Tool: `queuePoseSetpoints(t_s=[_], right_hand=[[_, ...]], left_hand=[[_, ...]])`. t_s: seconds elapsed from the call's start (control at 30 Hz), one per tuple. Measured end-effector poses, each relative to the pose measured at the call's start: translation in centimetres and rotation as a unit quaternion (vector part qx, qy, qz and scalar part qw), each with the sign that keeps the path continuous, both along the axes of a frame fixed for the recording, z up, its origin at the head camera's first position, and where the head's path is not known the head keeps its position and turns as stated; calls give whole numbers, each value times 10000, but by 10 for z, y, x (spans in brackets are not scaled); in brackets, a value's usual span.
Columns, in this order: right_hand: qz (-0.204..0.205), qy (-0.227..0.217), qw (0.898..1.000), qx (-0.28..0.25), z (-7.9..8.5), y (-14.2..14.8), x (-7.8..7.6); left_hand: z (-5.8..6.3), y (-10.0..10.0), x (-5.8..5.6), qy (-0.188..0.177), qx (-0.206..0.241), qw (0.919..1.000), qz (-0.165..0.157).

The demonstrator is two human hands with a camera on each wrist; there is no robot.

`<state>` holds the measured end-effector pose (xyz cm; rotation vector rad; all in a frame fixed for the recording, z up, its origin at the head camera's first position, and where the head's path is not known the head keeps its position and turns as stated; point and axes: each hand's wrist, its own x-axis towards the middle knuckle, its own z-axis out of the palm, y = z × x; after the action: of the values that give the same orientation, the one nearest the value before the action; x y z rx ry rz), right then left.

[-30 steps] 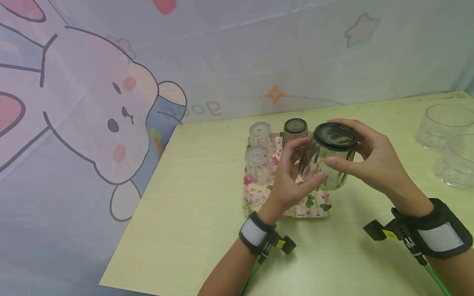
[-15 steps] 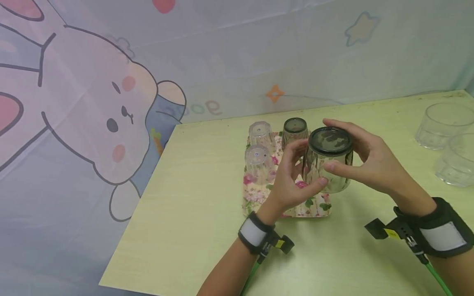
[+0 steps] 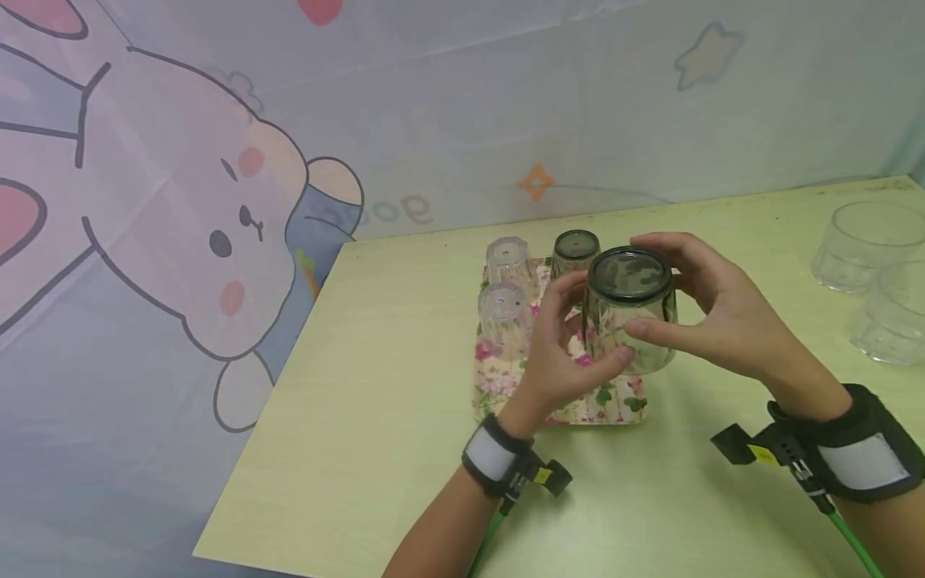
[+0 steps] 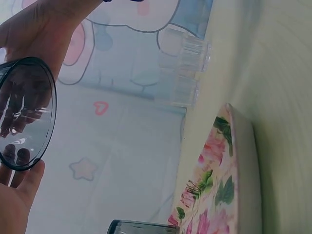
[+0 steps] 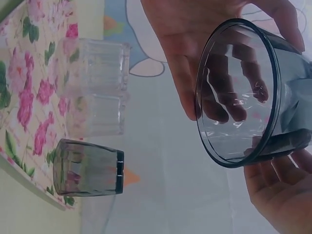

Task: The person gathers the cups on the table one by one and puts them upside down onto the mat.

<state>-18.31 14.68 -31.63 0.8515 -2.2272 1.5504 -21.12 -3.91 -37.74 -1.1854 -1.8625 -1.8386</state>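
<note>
Together, my left hand [image 3: 560, 361] and right hand [image 3: 726, 325] grip an upturned smoky glass [image 3: 629, 277], raised higher than the floral tray [image 3: 502, 401] and, seen from my head, overlapping its right side. Toward the tray's far edge stand another dark glass [image 3: 576, 245] and two clear glasses [image 3: 504, 313], upturned; right of it, two clear tumblers [image 3: 863, 245] stand on the worktop [image 3: 347, 401].

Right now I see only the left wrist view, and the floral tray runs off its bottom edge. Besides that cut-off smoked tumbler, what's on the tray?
Observer: Two clear tumblers, one in front of the other, along the left side of the floral tray.
Operator: And the smoked glass between the left hand and right hand? My picture chops off its far end.
Observer: The head view shows its dark round base facing up.
</note>
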Motion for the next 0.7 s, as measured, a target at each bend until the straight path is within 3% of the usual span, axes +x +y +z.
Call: queuePoseSetpoints(t_s=[0.37, 0.7], right_hand=[[-274, 398, 9987, 170, 1, -4, -4], [-596, 515, 9968, 109, -1, -5, -7]], left_hand=[[4, -3, -2, 274, 57, 9962, 830], [13, -10, -6, 457, -763, 9922, 878]])
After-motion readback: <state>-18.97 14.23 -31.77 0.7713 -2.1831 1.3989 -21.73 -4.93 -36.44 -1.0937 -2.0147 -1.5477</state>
